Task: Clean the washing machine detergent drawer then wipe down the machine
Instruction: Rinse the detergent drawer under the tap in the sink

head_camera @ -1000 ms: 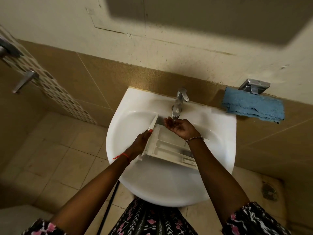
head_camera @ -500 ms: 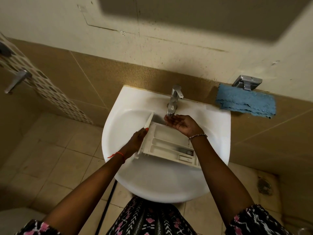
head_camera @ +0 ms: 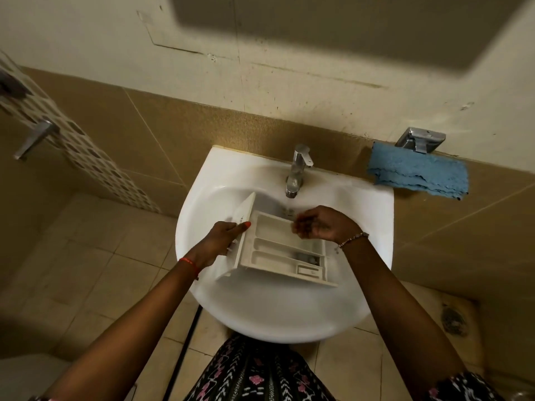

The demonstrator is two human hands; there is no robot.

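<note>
White plastic compartmented detergent drawer [head_camera: 278, 250] lies in white ceramic basin [head_camera: 260, 322], just on person's side of chrome tap [head_camera: 298, 172], compartments up. Long axis runs L-R across the tap's line, w/ front panel pointing L. L hand [head_camera: 223, 238] grips that panel end. R hand [head_camera: 321, 224] hovers over drawer's tap-side edge, fingers loosely cupped, nothing in them, blurred. Prob. R hand is nearer for rinsing the compartments.
</note>
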